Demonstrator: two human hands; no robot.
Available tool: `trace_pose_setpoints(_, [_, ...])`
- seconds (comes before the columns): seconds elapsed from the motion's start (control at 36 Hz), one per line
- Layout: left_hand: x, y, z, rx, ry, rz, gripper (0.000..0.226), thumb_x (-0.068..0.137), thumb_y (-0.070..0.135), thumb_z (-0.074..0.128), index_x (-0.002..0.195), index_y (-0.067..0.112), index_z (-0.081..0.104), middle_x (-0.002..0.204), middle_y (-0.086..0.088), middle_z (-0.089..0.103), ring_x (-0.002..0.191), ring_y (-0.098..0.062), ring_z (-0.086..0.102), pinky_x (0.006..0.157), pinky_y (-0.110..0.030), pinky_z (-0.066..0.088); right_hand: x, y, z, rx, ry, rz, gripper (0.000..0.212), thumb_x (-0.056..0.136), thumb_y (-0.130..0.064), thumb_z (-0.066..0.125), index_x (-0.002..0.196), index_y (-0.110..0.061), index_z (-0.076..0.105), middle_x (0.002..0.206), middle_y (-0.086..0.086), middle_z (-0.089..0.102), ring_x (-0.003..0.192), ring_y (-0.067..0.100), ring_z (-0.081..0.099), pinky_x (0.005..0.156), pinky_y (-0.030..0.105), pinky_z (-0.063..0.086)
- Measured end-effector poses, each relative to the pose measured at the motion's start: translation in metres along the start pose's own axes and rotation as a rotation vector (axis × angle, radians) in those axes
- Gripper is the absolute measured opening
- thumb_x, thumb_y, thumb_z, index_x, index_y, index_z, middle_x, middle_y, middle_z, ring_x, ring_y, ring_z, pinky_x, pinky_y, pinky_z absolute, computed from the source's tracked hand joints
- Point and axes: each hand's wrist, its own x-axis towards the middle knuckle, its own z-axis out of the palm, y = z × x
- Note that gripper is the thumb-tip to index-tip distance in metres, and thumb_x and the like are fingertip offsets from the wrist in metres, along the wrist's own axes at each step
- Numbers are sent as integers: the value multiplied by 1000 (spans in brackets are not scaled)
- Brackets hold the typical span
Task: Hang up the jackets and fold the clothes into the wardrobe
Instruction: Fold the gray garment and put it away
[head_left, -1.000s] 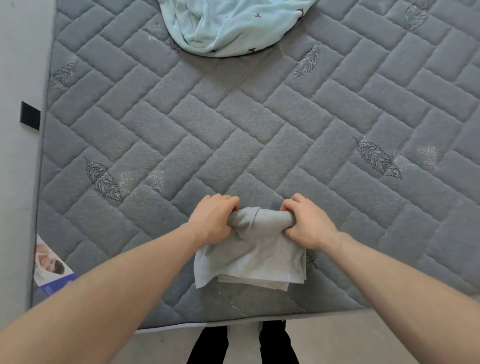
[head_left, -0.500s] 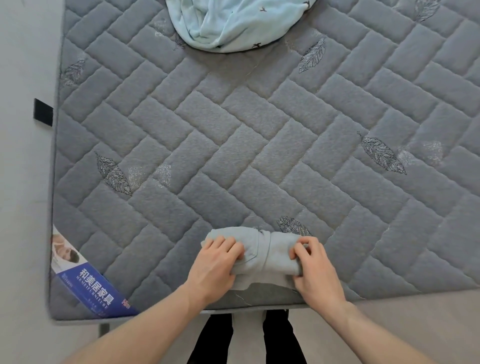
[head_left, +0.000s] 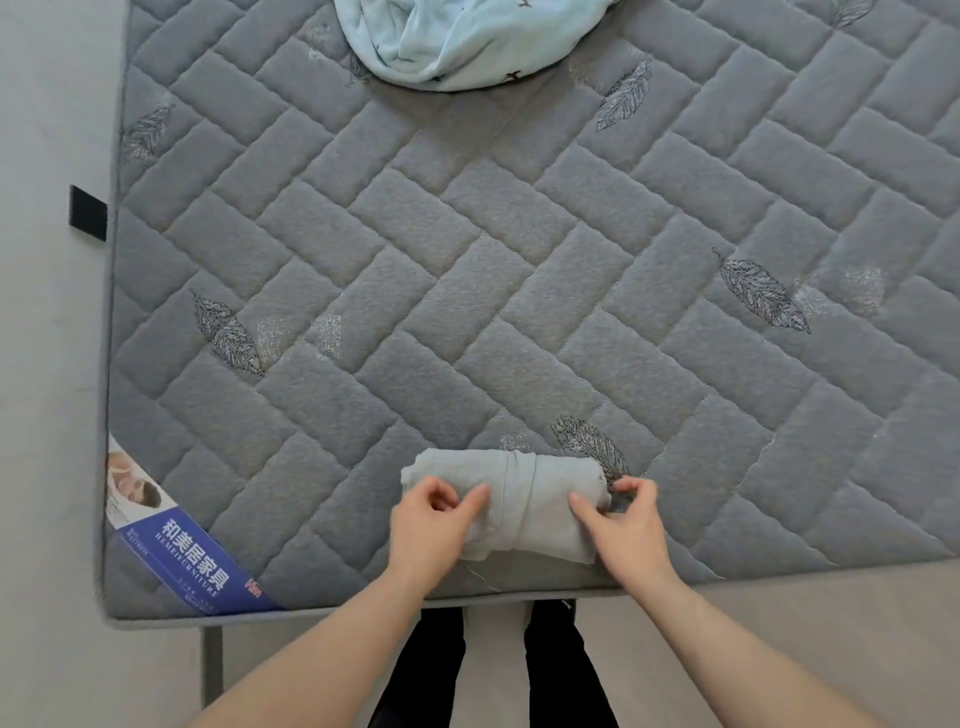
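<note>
Grey quilted mattress (head_left: 519, 291), bare, pushed near a pale wall at 9 o'clock. Folded grey garment (head_left: 524, 499) sits at the mattress's 6 o'clock edge, rolled into a compact bundle. Left hand (head_left: 431, 525) lies on its left half, fingers curled, pinching the cloth. Right hand (head_left: 623, 525) rests on the right end, fingertips nipping the edge. Looks like the fold step is near done; next move calls for a two-hand lift without letting the roll spring open. Light blue garment (head_left: 457, 41) at 12 o'clock is unfolded.

Open mattress (head_left: 519, 291) beyond; blue cloth (head_left: 457, 41) far off.
</note>
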Motion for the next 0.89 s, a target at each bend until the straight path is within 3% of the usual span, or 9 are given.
trace_pose_setpoints(0.11, [10, -3, -2, 154, 193, -149, 80, 49, 64, 90, 105, 22, 51, 108, 4, 56, 105, -21, 56, 93, -39, 48, 10, 8, -4, 12, -131, 73, 105, 66, -38, 93, 149, -23, 31, 127, -10, 53, 120, 15, 56, 109, 34, 41])
trace_pose_setpoints(0.17, [16, -7, -5, 191, 129, -194, 112, 43, 69, 90, 134, 23, 43, 135, 1, 47, 130, -25, 45, 110, -46, 39, 10, 13, -5, 20, -238, 83, 107, 60, -38, 96, 148, -32, 36, 124, -15, 60, 120, 11, 59, 111, 37, 43])
trace_pose_setpoints(0.22, [20, -9, -10, 39, -47, -207, 131, 39, 63, 94, 147, 23, 32, 146, 1, 43, 135, -22, 44, 113, -44, 39, 11, 20, -5, 30, -268, 88, 93, 50, -44, 96, 132, -41, 52, 119, -18, 67, 116, 6, 62, 108, 36, 47])
trace_pose_setpoints(0.31, [26, -16, -14, -125, -198, -253, 117, 48, 43, 102, 142, 22, 35, 134, 5, 54, 120, -14, 57, 104, -33, 47, 13, 31, -4, 48, -258, 119, 71, 49, -51, 93, 114, -46, 64, 109, -17, 73, 113, 11, 65, 104, 40, 51])
trace_pose_setpoints(0.42, [22, -11, -17, -296, -295, -383, 85, 50, 44, 100, 122, 19, 64, 110, 0, 76, 98, -17, 74, 86, -38, 60, -1, 18, -7, 211, -292, 151, 47, 71, -21, 90, 112, -28, 69, 105, -8, 77, 102, 11, 71, 98, 40, 55])
trace_pose_setpoints(0.5, [4, 3, -20, -317, -361, -402, 76, 46, 42, 96, 115, 20, 71, 101, 0, 79, 93, -19, 76, 75, -36, 62, -13, 10, -13, 266, -306, 149, 47, 69, -17, 89, 111, -24, 69, 103, -5, 78, 102, 13, 72, 94, 34, 56])
trace_pose_setpoints(0.61, [-25, 22, -31, -374, -429, -384, 79, 45, 38, 96, 116, 16, 72, 105, -7, 78, 96, -28, 75, 80, -48, 62, -40, -2, -33, 399, -320, 220, 47, 66, -20, 84, 111, -17, 72, 100, -1, 78, 100, 18, 73, 89, 33, 56])
trace_pose_setpoints(0.75, [-80, 59, -59, -473, -522, -308, 69, 56, 28, 90, 118, 7, 71, 111, -16, 75, 102, -34, 73, 85, -48, 59, -104, -27, -71, 549, -199, 204, 39, 68, -18, 82, 106, -12, 73, 99, 5, 78, 96, 23, 74, 89, 39, 57])
trace_pose_setpoints(0.89, [-147, 109, -94, -426, -592, -102, 82, 53, 28, 92, 128, 9, 63, 114, -15, 75, 106, -34, 72, 96, -54, 56, -186, -53, -127, 634, -46, 117, 66, 57, -33, 84, 118, -12, 68, 108, 3, 77, 104, 21, 72, 96, 44, 56])
